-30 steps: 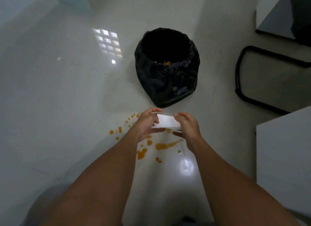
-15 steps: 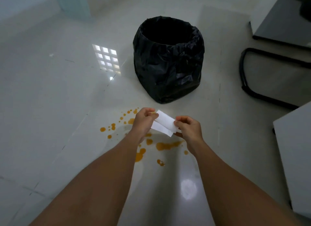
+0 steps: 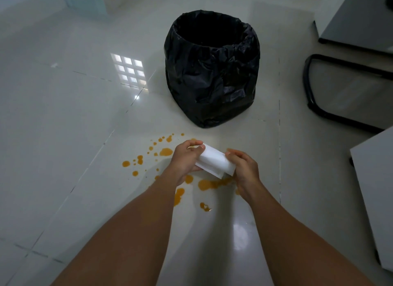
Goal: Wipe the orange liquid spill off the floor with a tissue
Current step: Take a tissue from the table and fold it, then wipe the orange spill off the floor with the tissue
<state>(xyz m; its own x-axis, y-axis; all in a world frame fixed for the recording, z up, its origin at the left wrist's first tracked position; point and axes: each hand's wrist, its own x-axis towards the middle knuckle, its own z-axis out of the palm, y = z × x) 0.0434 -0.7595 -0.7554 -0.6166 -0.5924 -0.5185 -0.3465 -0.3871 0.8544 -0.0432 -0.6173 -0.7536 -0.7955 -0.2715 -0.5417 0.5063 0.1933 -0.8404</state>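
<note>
Hands hold a folded white tissue (image 3: 214, 162) above glossy floor tiles (image 3: 63, 119): left hand (image 3: 185, 160) and right hand (image 3: 244, 168) pinch its ends over scattered orange spill (image 3: 209, 184) droplets near a crinkled black-bagged bin (image 3: 212, 73).

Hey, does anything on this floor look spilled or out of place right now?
Yes. Orange liquid lies in drops and a streak on the pale floor tiles, in front of the black-lined bin. Both hands, left and right, hold a white tissue above it.
</note>
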